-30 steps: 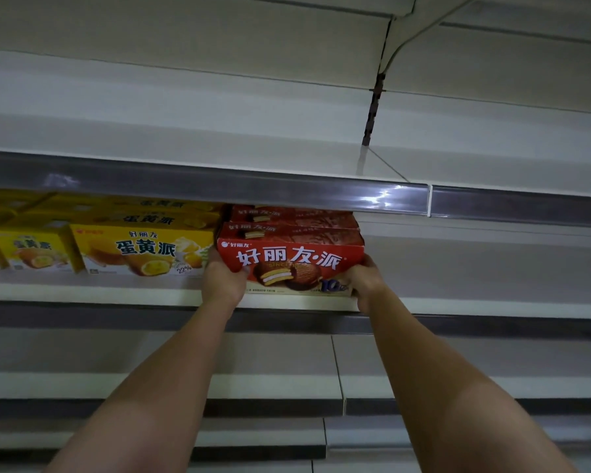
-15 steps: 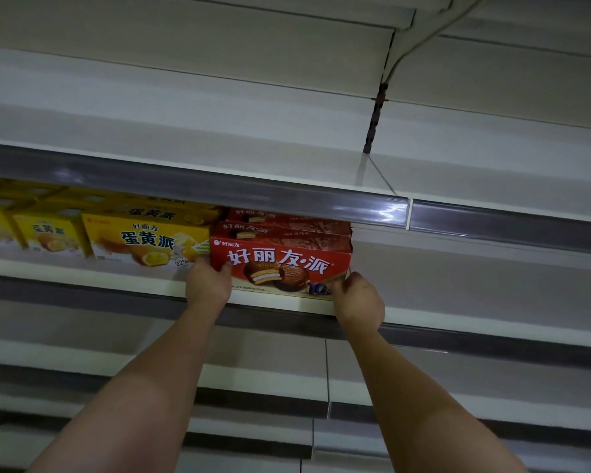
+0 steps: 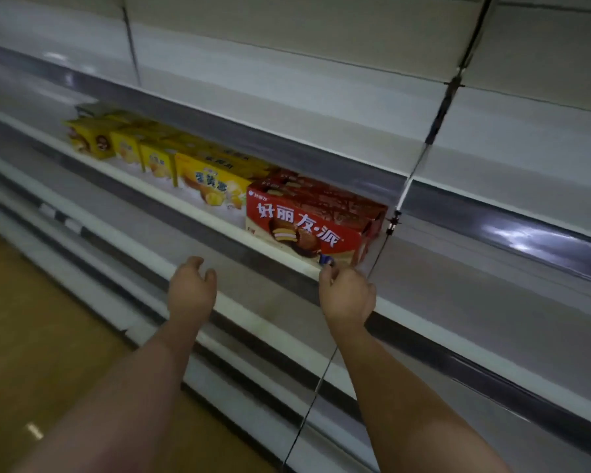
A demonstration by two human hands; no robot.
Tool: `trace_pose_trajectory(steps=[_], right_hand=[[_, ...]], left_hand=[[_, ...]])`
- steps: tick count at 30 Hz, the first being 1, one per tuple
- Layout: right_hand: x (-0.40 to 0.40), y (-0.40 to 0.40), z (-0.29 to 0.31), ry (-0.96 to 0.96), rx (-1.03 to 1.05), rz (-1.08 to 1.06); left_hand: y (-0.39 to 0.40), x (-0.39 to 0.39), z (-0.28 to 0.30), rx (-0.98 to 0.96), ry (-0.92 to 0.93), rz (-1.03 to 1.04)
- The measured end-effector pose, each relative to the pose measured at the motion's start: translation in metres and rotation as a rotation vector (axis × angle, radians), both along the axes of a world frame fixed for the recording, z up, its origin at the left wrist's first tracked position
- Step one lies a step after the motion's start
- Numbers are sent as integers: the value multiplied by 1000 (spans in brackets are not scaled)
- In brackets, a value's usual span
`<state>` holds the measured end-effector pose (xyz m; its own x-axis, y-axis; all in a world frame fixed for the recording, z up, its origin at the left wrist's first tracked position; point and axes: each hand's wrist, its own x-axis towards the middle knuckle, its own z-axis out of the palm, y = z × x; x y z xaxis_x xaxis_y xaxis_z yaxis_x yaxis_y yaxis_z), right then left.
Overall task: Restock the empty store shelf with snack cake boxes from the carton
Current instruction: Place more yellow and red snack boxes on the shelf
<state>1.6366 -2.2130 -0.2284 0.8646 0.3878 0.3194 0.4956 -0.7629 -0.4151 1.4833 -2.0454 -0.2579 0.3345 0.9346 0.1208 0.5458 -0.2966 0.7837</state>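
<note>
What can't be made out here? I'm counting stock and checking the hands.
- Head view: how many red snack cake boxes sit behind the front one; the shelf above covers the row's back.
- Yellow boxes: print blurred by camera motion.
- Right hand: fingertips at the shelf edge, contact with the red box unclear.
- Left hand: fingers curl away from the camera.
- The carton: out of frame.

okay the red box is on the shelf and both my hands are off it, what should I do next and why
Probably turn back to the carton for another box. The red box sits on the shelf beside the yellow boxes, and neither your left hand nor your right hand holds anything. The shelf to the right of the red box looks bare. The carton is out of view.
</note>
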Motion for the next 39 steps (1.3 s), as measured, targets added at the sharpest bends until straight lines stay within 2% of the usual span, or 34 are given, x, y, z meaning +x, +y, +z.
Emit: trace_pose_trajectory(steps=[5,11,17,22,26,32,39], right_hand=[[-45,9,1,-21,-128,300],[-135,23,-20,204,-186,639],[-258,25,-45,239,-357,877],[-375,10,-70,210,-486,1056],[-455,-6,-87,223,-583,1181],[-544,-16,-100,252,-605,1315],[-592,8,-133,192,-694,1446]], left_hand=[[-32,-78,-16,-56,45,137],[-60,-198,-32,-125,76,426],[-122,-334,-58,-191,91,658],[-187,-450,-79,-304,209,843],[-232,-524,-91,-366,198,963],[-270,-581,-104,-416,178,1087],[-256,-588,-135,-508,103,1019]])
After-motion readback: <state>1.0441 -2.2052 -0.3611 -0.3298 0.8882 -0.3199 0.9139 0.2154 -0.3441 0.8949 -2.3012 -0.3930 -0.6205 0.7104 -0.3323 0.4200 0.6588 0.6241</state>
